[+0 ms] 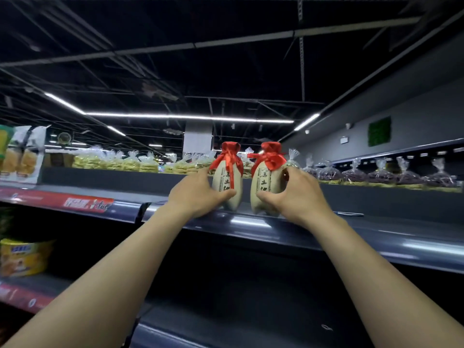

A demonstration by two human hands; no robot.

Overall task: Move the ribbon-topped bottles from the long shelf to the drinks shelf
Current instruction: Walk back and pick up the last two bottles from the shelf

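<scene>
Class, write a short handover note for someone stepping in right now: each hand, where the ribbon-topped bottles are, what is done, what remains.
Left hand: grip closed around the left bottle.
Right hand: grip closed around the right bottle.
Both bottles stand upright, side by side, apart, at the front edge of the long shelf, red ribbons on top.
Done: both bottles grasped; whether their bases have left the shelf cannot be told.
Left: lift both, carry them to the drinks shelf, which is not identifiable in this view, and set them down.
</scene>
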